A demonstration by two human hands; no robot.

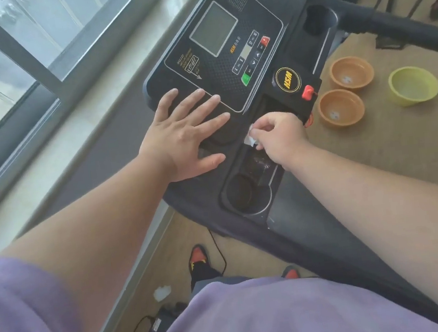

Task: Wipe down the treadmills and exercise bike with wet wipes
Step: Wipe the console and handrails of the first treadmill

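- Black plastic treadmill console (230,87), beside a grey-framed window (43,68); tan floor (391,144).
- Two orange plastic bowls (341,107), one yellow-green bowl (413,85) on the floor; contents unclear.
- Left hand (181,134): fingers spread flat on console.
- Right hand (281,133): pinches small white wet wipe (250,139) against console centre.

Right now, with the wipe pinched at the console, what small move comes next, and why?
Probably drag the wet wipe down into the tray recess beside it. The right hand already pinches it at that edge, specks show in the recess, and the left hand lies flat on the console.
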